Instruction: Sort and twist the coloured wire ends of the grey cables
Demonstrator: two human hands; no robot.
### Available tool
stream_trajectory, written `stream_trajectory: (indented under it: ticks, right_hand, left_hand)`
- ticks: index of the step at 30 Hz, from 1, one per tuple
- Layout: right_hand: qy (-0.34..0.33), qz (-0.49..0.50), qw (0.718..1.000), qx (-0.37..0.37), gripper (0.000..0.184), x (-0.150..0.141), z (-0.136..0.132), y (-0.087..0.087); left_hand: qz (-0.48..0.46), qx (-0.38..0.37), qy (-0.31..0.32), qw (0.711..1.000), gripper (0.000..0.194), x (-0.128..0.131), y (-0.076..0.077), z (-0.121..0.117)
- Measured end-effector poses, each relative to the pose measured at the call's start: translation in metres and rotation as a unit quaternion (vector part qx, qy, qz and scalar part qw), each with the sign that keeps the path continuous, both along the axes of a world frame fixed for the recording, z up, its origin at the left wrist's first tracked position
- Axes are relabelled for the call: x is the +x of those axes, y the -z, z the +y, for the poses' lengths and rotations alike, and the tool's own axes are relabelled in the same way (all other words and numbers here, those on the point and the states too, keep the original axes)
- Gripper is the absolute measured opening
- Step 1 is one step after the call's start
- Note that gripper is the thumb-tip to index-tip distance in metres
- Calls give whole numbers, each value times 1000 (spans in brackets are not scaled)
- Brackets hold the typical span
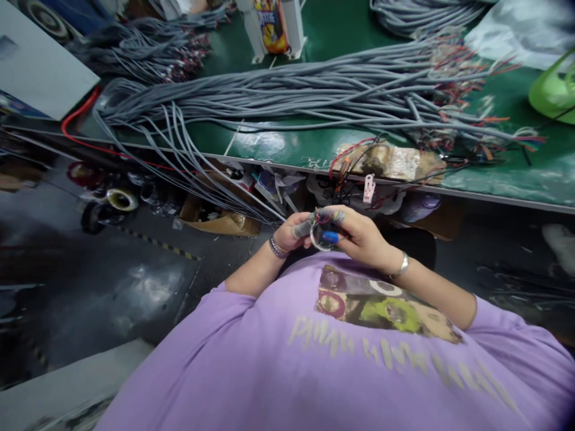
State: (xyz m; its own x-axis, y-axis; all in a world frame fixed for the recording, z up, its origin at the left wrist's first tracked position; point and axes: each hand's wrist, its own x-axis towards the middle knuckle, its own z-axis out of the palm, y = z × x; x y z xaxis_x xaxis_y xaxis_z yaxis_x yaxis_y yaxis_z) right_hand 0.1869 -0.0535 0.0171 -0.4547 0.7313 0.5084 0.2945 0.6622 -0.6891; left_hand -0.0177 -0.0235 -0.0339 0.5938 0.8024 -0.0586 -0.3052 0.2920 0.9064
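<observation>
Thin coloured wires (pixel 320 219) are held before a green bench (pixel 335 27) in the head view.
Red and green strands, tangled above a white loop (pixel 315 241), are pinched in the curled fingers of the left hand (pixel 293 232); the right hand (pixel 365 238) is set against them, thumb and forefinger parted, its grip impossible to tell. Grey cables (pixel 287 99) are heaped behind. Lettering on a red-and-yellow container (pixel 272 27) and script on a purple shirt (pixel 242 365) are too blurred to be read.
</observation>
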Motion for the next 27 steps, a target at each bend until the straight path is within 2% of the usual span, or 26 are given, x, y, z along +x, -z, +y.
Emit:
stream_trajectory:
  ticks: [3,5,6,8,10,11,15,17,18,20,23,25,27]
  right_hand:
    - [-6,0,1000,-28,17,8,2,8]
    - [6,6,997,-80,17,20,0,16]
    - [30,15,994,-109,19,27,0,20]
    - [119,44,979,-160,23,43,-3,29]
    - [210,86,951,-208,32,58,-7,39]
    - [233,111,935,-244,37,64,-10,43]
    - [218,229,850,-422,51,75,-23,48]
    - [198,258,830,-454,54,74,-25,41]
    - [191,255,836,-447,55,73,-24,36]
    - [170,201,874,-409,57,72,-19,23]
    - [111,46,933,-339,57,71,-9,4]
    - [101,-33,950,-293,54,67,-4,-3]
    - [115,-57,957,-261,51,61,-4,-3]
  left_hand:
    - [42,6,76,996,57,-5,-5,1]
    - [72,21,132,988,57,-8,-12,3]
    - [88,33,159,983,57,-9,-16,6]
    - [114,74,195,971,55,-9,-26,11]
    - [141,139,196,960,53,-7,-37,16]
    - [157,177,183,954,51,-4,-42,19]
    - [220,317,136,912,42,10,-58,26]
    - [239,374,138,885,40,19,-61,27]
    - [250,399,141,871,39,24,-62,27]
    - [277,440,147,841,35,32,-62,27]
    - [319,493,146,796,28,39,-59,25]
    - [337,518,141,773,24,41,-57,24]
    - [352,530,135,759,21,40,-56,24]
